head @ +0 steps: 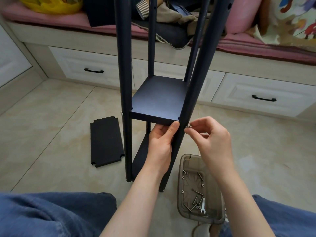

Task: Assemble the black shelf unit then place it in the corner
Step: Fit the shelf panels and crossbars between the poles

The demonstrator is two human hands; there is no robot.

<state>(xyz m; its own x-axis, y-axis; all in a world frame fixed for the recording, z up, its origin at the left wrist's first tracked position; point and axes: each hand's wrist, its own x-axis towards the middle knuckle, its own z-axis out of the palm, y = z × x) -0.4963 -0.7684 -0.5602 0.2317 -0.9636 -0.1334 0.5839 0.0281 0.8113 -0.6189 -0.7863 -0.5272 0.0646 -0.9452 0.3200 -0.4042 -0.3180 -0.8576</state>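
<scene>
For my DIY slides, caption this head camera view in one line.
Left hand grips a post of the black shelf unit while the right hand pinches a small fastener at a shelf corner.

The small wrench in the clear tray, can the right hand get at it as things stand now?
Probably yes. The wrench lies uncovered in the open tray, on the floor near the right hand. But that hand pinches a small fastener at the post, so it must let go first.

no text, label, brand or number readable anywhere, plain dark surfaces on the black shelf unit (pixel 159 98), printed cushion (pixel 294 19) at far right with only coloured shapes, no letters that can be made out
</scene>
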